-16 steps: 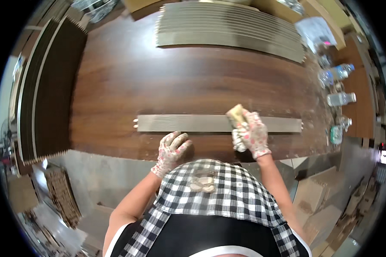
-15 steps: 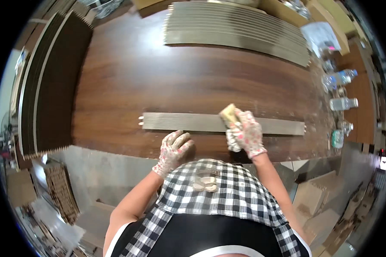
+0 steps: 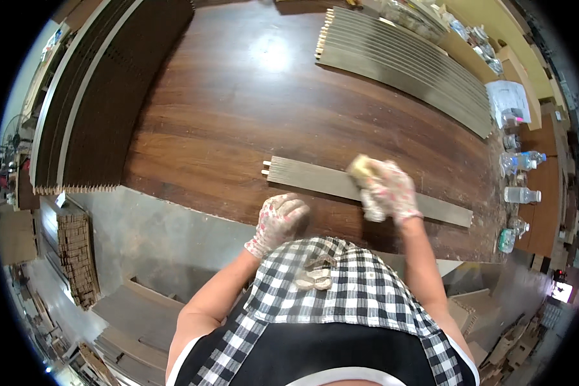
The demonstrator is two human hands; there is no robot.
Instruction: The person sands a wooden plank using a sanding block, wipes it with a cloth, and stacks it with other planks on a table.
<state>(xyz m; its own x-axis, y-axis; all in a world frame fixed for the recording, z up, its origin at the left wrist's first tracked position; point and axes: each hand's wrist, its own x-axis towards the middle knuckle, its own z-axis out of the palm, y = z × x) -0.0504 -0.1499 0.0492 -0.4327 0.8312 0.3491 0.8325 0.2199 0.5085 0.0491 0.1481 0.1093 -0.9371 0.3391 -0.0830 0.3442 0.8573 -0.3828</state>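
A narrow grey-brown wooden slat (image 3: 312,177) lies across the near part of the brown table (image 3: 238,122), white dowels sticking out of its left end. My right hand (image 3: 395,193), in a white glove with pink spots, grips a yellowish sponge (image 3: 361,166) on the slat near its middle. A crumpled white cloth (image 3: 373,209) shows under the same hand, partly hidden by the fingers. My left hand (image 3: 280,220), gloved alike, rests by the table's near edge below the slat's left end. Its fingers are loosely bent, apart from the slat, with nothing seen in them.
Many similar slats (image 3: 399,71) lie side by side at the far right. Tall dark panels (image 3: 103,96) stand stacked at the left. Clear plastic bottles (image 3: 521,195) and a paper sheet (image 3: 508,103) line the right edge. Cardboard boxes (image 3: 473,312) sit below the table, lower right.
The view has turned, so the table and slats look tilted. My right hand stays on the slat with the sponge, slightly closer to its left end. My left hand's fingers are more bent.
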